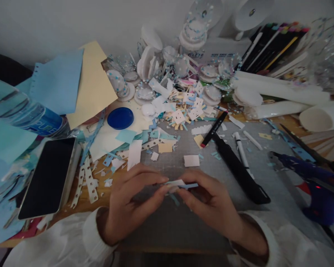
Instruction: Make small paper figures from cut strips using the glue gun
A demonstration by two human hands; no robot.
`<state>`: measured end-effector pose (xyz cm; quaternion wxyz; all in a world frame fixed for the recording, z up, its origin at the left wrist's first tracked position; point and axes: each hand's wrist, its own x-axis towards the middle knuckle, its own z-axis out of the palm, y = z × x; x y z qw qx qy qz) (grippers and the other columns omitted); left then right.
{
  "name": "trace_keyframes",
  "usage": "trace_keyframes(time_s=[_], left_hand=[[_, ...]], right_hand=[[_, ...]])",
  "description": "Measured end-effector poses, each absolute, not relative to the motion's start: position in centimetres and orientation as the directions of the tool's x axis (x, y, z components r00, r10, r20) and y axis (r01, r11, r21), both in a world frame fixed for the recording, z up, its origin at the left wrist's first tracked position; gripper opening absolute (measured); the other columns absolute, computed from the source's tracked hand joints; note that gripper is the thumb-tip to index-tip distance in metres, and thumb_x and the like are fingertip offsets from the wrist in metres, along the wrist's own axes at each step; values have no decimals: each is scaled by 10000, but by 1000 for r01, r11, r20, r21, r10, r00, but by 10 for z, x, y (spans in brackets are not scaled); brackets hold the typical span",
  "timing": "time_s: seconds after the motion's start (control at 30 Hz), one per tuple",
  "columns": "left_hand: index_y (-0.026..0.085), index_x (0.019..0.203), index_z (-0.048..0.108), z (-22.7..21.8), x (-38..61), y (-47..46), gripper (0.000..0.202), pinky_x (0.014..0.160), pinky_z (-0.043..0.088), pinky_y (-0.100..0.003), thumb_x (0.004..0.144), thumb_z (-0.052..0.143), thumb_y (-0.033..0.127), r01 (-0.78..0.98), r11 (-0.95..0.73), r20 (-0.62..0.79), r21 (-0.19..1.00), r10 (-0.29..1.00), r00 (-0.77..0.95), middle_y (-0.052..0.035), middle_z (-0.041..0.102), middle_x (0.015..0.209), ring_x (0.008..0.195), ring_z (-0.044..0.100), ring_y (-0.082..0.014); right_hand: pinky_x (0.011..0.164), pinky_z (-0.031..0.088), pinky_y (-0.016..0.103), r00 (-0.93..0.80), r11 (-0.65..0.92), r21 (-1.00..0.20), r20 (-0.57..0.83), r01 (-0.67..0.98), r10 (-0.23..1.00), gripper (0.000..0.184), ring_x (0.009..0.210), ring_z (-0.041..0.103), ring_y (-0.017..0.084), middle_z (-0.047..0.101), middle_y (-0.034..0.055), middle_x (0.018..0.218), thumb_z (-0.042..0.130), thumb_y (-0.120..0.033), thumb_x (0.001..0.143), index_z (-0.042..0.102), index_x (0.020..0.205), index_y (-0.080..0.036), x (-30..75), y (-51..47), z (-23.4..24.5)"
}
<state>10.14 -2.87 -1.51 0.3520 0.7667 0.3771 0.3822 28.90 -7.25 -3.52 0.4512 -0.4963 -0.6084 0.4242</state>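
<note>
Low over the front of the grey cutting mat point(169, 222), my left hand point(139, 196) pinches a small white paper piece point(174, 183) between thumb and fingers. My right hand point(211, 196) closes on the other end, where a narrow blue paper strip point(192, 185) sticks out to the right. Whether strip and white piece are joined I cannot tell. Just beyond my hands lies a white paper rectangle point(192, 160). A longer white paper strip point(135, 154) reaches up from behind my left fingers. Further back is a pile of small paper figures point(189, 105) with dotted faces.
To the right lie a black cutter point(241, 170), a black marker point(214, 129), a white pen point(242, 152) and a blue glue gun point(314, 181). A phone point(48, 178), a water bottle point(30, 115) and a blue lid point(120, 118) are on the left. Paper scraps surround them.
</note>
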Motion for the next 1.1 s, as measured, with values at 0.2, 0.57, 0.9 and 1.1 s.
trace_keyframes(time_s=[0.2, 0.57, 0.9, 1.1], left_hand=[[223, 944, 665, -13, 99, -29, 220, 678, 497, -268, 785, 666, 70, 307, -533, 346, 788, 797, 495, -26, 670, 843, 758, 632, -150], [188, 890, 643, -16, 102, -26, 142, 653, 497, -269, 809, 621, 73, 264, -526, 359, 808, 796, 488, -26, 634, 811, 753, 614, -143], [198, 847, 610, -17, 104, -27, 108, 655, 462, -281, 802, 623, 101, 301, -482, 316, 823, 827, 464, -8, 612, 766, 730, 581, -141], [191, 852, 580, -18, 105, -28, 89, 675, 447, -277, 811, 628, 127, 299, -463, 286, 835, 828, 483, -5, 593, 779, 748, 566, -142]], right_hand=[[534, 440, 213, -73, 159, -965, 146, 210, 987, 28, 641, 541, 114, 571, -8, 717, 597, -222, 861, 597, 835, -213, 288, -73, -35], [546, 411, 205, -86, 184, -950, 167, 254, 982, 35, 630, 515, 96, 548, -21, 699, 602, -181, 853, 600, 827, -204, 289, -72, -35], [566, 411, 184, -127, 203, -947, 176, 247, 976, 59, 628, 517, 76, 560, -31, 710, 611, -140, 843, 609, 843, -199, 288, -73, -35], [568, 408, 196, -136, 191, -949, 160, 252, 978, 36, 632, 516, 86, 560, -21, 705, 617, -154, 845, 613, 845, -190, 288, -72, -36]])
